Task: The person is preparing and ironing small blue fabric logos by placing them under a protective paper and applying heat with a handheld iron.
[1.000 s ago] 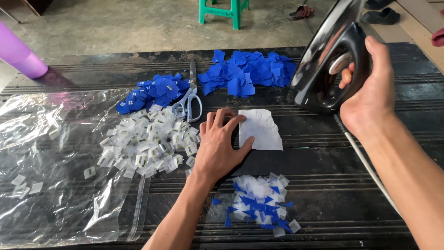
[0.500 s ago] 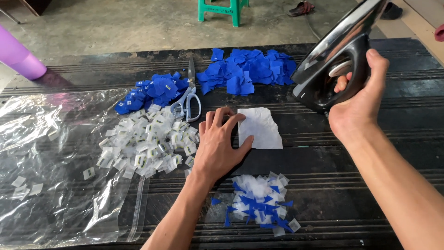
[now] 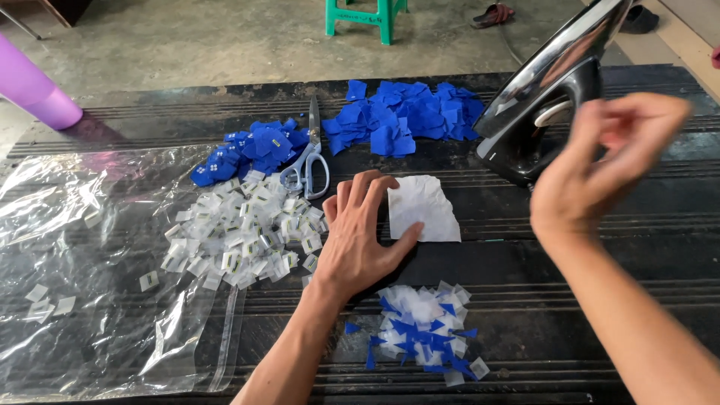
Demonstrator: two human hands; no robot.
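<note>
My left hand (image 3: 360, 232) lies flat on the dark work surface, fingers spread, its thumb touching the left edge of a white cloth piece (image 3: 424, 210). Raised above the surface, my right hand (image 3: 600, 165) is blurred, with loosely curled fingers and nothing in it. Just behind it, a black clothes iron (image 3: 540, 97) stands tilted on its heel, its shiny soleplate facing left. A small heap of blue and white scraps (image 3: 424, 330) lies near the front edge.
Scissors (image 3: 311, 161) lie between two piles of blue fabric pieces (image 3: 405, 120), (image 3: 251, 150). A pile of small white packets (image 3: 240, 236) rests on a clear plastic sheet (image 3: 82, 262). A purple cup (image 3: 34, 90) and a green stool (image 3: 367, 15) stand beyond.
My right hand set the iron down on its heel at the back right and let go of its handle, pulling back toward me. My left hand stayed put.
</note>
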